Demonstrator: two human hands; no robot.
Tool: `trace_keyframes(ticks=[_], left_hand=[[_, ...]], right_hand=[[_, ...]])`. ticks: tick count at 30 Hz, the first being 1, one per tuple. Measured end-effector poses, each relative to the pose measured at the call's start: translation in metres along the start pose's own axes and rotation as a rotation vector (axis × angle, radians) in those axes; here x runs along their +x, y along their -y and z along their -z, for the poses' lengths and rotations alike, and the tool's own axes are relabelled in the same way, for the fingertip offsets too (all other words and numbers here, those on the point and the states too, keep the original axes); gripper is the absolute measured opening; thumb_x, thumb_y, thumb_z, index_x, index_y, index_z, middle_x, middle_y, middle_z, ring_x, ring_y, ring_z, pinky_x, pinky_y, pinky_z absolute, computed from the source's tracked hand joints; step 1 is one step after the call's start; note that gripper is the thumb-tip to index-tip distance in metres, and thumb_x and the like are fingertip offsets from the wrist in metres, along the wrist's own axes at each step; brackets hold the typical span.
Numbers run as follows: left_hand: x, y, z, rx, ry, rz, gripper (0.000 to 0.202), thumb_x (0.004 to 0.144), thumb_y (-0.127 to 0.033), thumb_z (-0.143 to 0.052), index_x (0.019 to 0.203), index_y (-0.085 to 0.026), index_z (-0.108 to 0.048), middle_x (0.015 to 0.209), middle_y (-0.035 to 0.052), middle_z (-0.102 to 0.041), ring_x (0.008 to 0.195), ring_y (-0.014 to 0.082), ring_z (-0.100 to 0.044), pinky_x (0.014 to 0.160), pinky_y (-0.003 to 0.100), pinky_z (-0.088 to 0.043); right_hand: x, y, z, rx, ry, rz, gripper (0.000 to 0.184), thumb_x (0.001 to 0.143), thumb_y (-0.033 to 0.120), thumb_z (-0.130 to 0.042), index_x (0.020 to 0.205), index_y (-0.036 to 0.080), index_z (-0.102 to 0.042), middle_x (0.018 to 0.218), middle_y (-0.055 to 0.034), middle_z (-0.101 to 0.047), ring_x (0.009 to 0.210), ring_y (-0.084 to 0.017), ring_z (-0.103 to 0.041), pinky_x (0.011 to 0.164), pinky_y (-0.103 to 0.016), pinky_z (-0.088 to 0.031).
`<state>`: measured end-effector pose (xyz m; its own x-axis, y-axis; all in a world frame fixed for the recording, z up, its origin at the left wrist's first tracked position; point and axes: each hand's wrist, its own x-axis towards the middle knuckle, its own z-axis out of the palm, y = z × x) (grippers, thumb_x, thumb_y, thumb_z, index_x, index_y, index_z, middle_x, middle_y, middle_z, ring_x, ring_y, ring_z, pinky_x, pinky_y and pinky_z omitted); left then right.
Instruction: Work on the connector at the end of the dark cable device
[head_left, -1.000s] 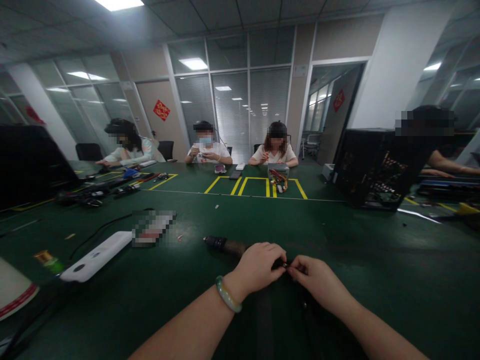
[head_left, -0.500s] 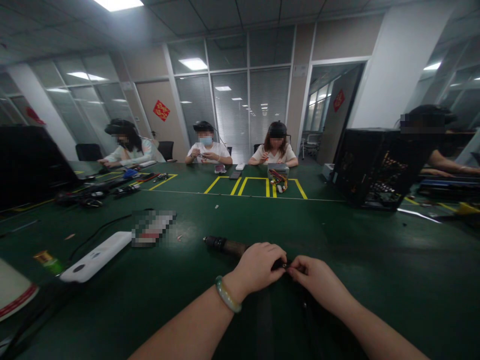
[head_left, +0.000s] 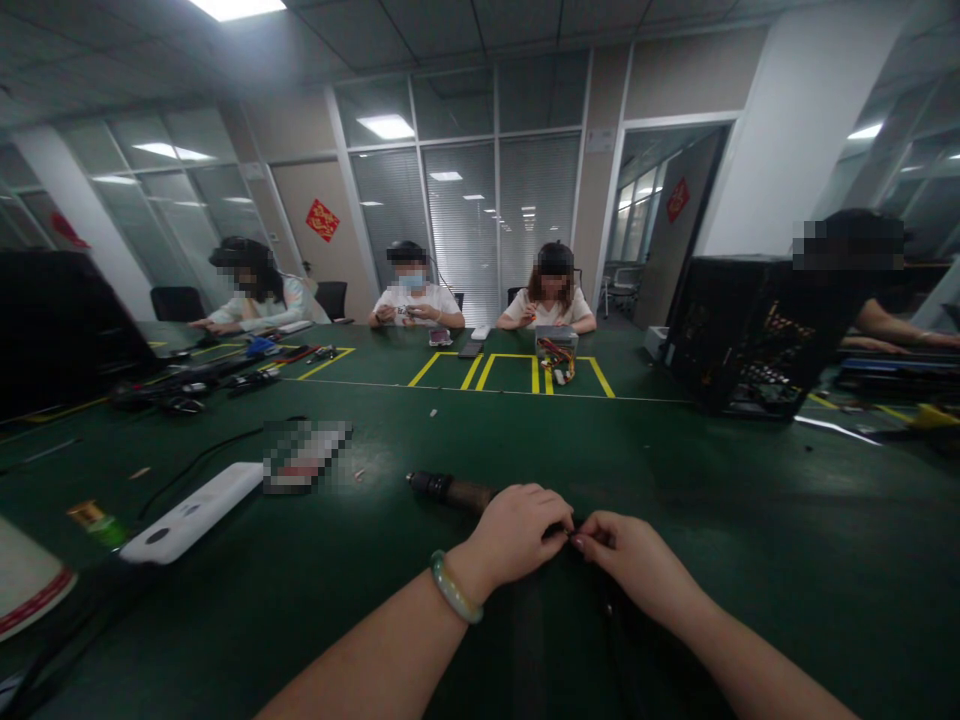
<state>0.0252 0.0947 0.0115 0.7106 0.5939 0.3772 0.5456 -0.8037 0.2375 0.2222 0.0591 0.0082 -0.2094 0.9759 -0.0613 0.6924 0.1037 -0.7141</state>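
2 hands meet at the near middle of the green table [head_left: 750, 520], but the sweep starts at the far left, where a black case [head_left: 60, 330] stands on the table edge. In front of it, near the person, lie a small yellow-capped bottle [head_left: 96, 520] and a long white device [head_left: 196, 511] with a black cable running off behind it. Further back, black and blue tools [head_left: 202, 380] are scattered before a seated person.

Toward the middle, a dark cylindrical tool [head_left: 450, 491] lies flat on the table, its far end pointing left and its near end hidden under the left hand [head_left: 517, 535]. That hand, with a green bangle [head_left: 454, 590] on its wrist, is curled shut over the tool, fingertips pinched at a small part that is too tiny to make out. The right hand [head_left: 637, 560] touches it fingertip to fingertip, also closed in a pinch on the same spot. So the tool sits beneath and to the left of the left hand, well clear of the right wrist.

Beyond the hands, 3 people sit at the far side, with a grey box of coloured wires [head_left: 556, 350] inside yellow floor-tape lines. To the right stands an open black computer chassis [head_left: 750, 335].
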Motion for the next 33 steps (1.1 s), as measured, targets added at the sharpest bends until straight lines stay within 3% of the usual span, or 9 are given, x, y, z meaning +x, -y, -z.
trace_keyframes(ticks=[14, 22, 33], left_hand=[[0.0003, -0.0012, 0.0027, 0.027, 0.024, 0.003, 0.008, 0.087, -0.029, -0.065, 0.092, -0.023, -0.064, 0.096, -0.0014, -0.065, 0.094, 0.0171, -0.057, 0.085, 0.031, -0.041], [-0.0002, -0.0017, 0.0049, 0.015, 0.019, 0.001, 0.007, 0.088, -0.028, -0.064, 0.091, -0.023, -0.064, 0.095, -0.0004, -0.065, 0.093, 0.0181, -0.057, 0.082, 0.031, -0.042], [0.0007, 0.0000, 0.0010, 0.042, 0.029, -0.009, 0.008, 0.087, -0.028, -0.064, 0.093, -0.023, -0.064, 0.095, -0.0010, -0.065, 0.093, 0.0173, -0.057, 0.084, 0.031, -0.041]], right_hand=[[0.0004, -0.0019, 0.0014, 0.030, 0.050, -0.009, 0.017, 0.086, 0.034, -0.059, 0.090, 0.023, -0.070, 0.083, -0.0011, -0.073, 0.073, -0.018, -0.066, 0.059, -0.023, -0.041], [0.0003, -0.0024, 0.0027, -0.006, 0.056, -0.045, 0.018, 0.086, 0.034, -0.058, 0.084, 0.022, -0.070, 0.078, -0.0008, -0.073, 0.069, -0.018, -0.065, 0.056, -0.023, -0.039], [-0.0013, 0.0021, 0.0002, -0.027, -0.009, 0.010, 0.017, 0.086, 0.031, -0.055, 0.080, 0.021, -0.067, 0.074, -0.0001, -0.070, 0.067, -0.017, -0.063, 0.056, -0.023, -0.037]])
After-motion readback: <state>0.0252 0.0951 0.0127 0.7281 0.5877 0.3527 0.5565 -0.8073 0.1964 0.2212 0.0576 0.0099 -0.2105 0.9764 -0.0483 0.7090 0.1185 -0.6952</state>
